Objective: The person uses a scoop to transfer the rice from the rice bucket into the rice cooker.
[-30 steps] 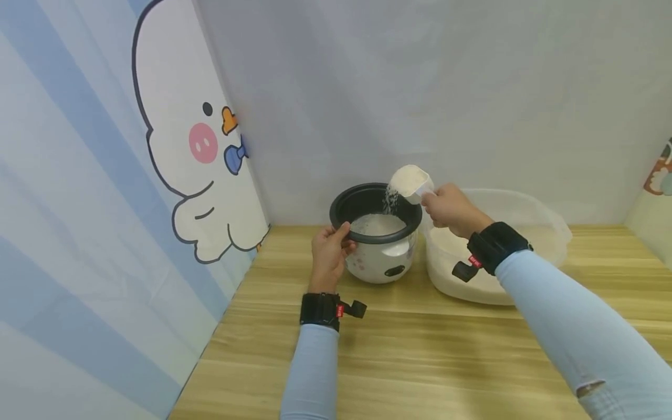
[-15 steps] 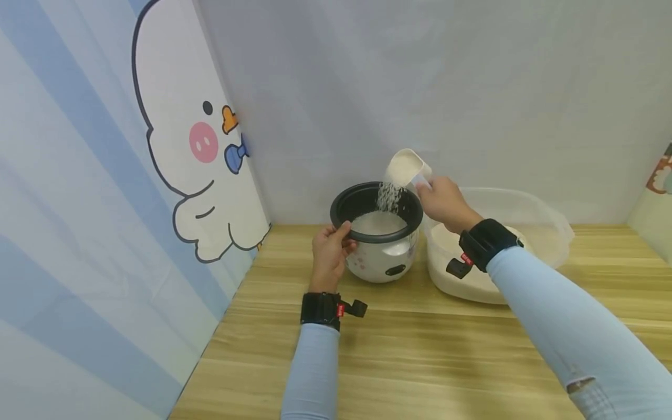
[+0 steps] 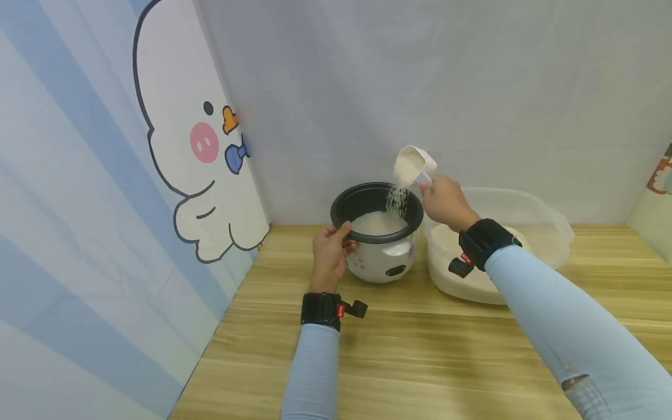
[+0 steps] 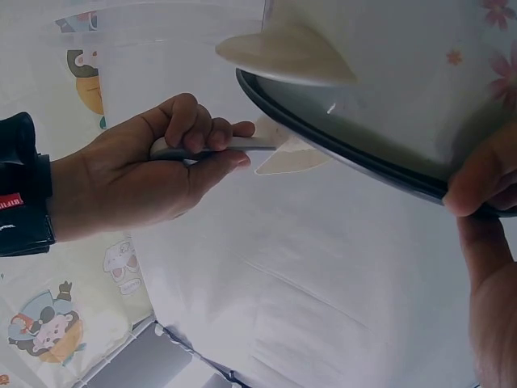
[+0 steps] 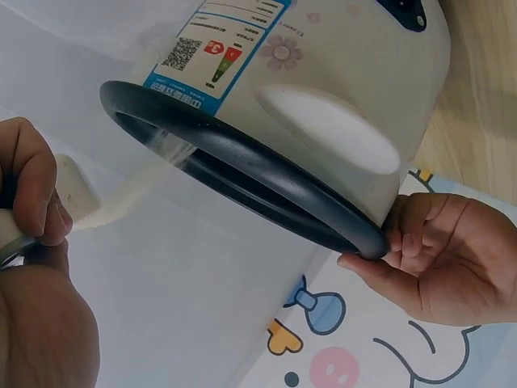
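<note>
Already rice [image 3: 378, 223] lies in the cooker [image 3: 379, 245]; my right hand [image 3: 445, 201] grips the tipped scoop [image 3: 412, 165], left hand [image 3: 329, 251] pinching the rim, some left to pour.

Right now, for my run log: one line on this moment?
left hand: holds cooker rim | right hand: tips scoop | rice: falling into pot

Both arms reach forward in pale blue sleeves, each wrist wearing a black strap. The left hand [image 3: 328, 252] sits at about 11 o'clock from its forearm, fingers and thumb curled in a pinch at its upper edge, knuckles toward the viewer. The right arm comes in from 5 o'clock, bent slightly at the wrist. The right hand [image 3: 444, 202] is raised higher than the left, fingers curled tight with the thumb pressed along them, tilted toward 10 o'clock.
</note>
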The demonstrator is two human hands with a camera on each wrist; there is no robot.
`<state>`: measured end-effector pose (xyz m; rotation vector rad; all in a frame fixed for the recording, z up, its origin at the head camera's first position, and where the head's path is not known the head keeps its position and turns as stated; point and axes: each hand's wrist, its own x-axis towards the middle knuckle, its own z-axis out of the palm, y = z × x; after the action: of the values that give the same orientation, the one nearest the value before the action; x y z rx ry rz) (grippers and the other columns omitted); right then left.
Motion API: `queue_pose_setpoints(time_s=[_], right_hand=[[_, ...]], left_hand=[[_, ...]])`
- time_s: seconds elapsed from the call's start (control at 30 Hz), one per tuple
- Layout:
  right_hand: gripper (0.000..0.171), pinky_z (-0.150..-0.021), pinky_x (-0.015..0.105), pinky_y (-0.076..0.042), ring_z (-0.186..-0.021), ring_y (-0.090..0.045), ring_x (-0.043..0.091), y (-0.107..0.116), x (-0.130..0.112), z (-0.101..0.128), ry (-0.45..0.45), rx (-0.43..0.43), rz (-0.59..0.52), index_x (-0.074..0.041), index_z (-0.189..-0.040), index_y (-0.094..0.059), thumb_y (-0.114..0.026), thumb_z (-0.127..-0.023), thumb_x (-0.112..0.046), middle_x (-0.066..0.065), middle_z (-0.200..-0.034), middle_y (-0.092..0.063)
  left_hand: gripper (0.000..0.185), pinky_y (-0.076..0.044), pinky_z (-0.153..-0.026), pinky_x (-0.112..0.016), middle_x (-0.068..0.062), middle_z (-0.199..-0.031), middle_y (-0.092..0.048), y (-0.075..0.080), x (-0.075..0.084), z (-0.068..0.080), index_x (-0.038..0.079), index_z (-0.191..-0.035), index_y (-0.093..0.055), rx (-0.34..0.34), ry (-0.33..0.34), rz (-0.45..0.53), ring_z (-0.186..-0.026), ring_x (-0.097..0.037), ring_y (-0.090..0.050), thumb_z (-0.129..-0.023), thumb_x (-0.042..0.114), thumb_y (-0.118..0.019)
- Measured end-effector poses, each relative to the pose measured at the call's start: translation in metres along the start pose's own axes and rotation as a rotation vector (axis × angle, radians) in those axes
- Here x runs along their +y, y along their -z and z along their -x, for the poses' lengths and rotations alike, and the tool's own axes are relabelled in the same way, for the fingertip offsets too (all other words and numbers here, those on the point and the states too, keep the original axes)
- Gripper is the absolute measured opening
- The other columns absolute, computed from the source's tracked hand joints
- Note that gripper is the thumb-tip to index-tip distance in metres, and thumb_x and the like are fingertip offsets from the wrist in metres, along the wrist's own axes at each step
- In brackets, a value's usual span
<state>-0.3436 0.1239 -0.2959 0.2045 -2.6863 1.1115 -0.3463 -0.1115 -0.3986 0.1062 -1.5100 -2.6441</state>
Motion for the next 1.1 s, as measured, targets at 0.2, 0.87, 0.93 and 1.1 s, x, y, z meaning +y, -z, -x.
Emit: queue_pose_setpoints(time_s=[0.2, 0.87, 0.93, 1.1], right_hand=[[0.032, -0.049, 0.031, -0.037, -0.06, -0.042, 0.022, 0.003, 0.006, -0.002, 0.018, 0.015, 0.045, -0.001, -0.083, -0.047, -0.036, -0.103, -0.023, 0.009, -0.072, -0.042], [0.029, -0.055, 0.038, -0.041, -0.065, -0.048, 0.029, 0.011, 0.005, -0.003, 0.12, 0.03, 0.188, 0.009, -0.092, -0.051, -0.04, -0.101, -0.015, 0.015, -0.075, -0.048], [0.029, -0.054, 0.039, -0.042, -0.065, -0.048, 0.03, 0.011, 0.005, -0.003, 0.123, 0.03, 0.194, 0.01, -0.093, -0.051, -0.04, -0.101, -0.015, 0.016, -0.075, -0.048], [0.029, -0.052, 0.04, -0.042, -0.061, -0.048, 0.03, 0.01, 0.006, -0.001, 0.157, 0.033, 0.232, 0.011, -0.092, -0.05, -0.04, -0.101, -0.016, 0.015, -0.073, -0.047]], left_hand=[[0.02, -0.049, -0.047, -0.02, -0.004, -0.066, -0.061, -0.001, 0.0, -0.001, 0.007, -0.079, -0.051, 0.01, 0.009, -0.007, -0.05, -0.011, -0.055, -0.087, 0.009, -0.069], [0.021, -0.049, -0.048, -0.021, -0.004, -0.067, -0.058, 0.0, 0.0, 0.002, 0.006, -0.083, -0.05, -0.016, -0.01, -0.002, -0.052, -0.011, -0.054, -0.087, 0.011, -0.07], [0.021, -0.049, -0.048, -0.02, -0.004, -0.067, -0.058, -0.001, 0.0, 0.002, 0.005, -0.083, -0.05, -0.014, -0.01, -0.002, -0.052, -0.01, -0.054, -0.087, 0.011, -0.07], [0.024, -0.049, -0.049, -0.021, -0.004, -0.068, -0.059, -0.001, 0.0, 0.003, 0.005, -0.083, -0.051, -0.008, -0.009, -0.005, -0.052, -0.011, -0.054, -0.084, 0.014, -0.073]])
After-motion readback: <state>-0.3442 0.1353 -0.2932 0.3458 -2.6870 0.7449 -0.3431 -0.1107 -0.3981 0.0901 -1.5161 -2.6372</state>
